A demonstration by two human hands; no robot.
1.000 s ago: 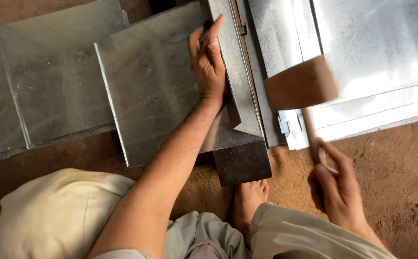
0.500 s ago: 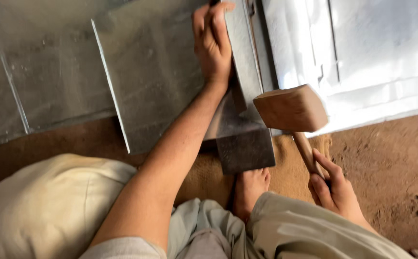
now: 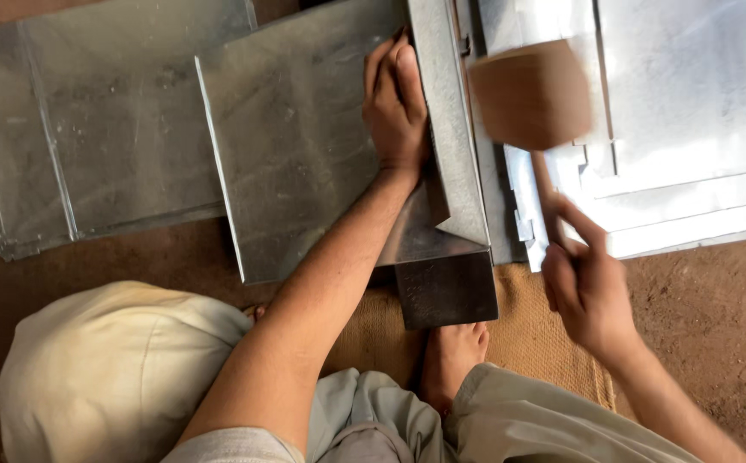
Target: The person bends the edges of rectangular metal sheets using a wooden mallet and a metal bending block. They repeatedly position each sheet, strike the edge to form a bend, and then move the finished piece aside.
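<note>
My left hand presses flat on a folded grey metal sheet, right beside the bent edge that lies over a dark steel block. My right hand grips the handle of a wooden mallet. The mallet head is blurred and raised just to the right of the bent edge. My bare foot rests on burlap just below the block.
More grey sheets are stacked at the left. Bright cut sheets lie at the right. A burlap mat covers the brown dirt floor. A pale cloth bundle sits at lower left.
The mallet has swung up and away from the block's near end to beside the bent edge. My left hand stays pressed on the sheet.
</note>
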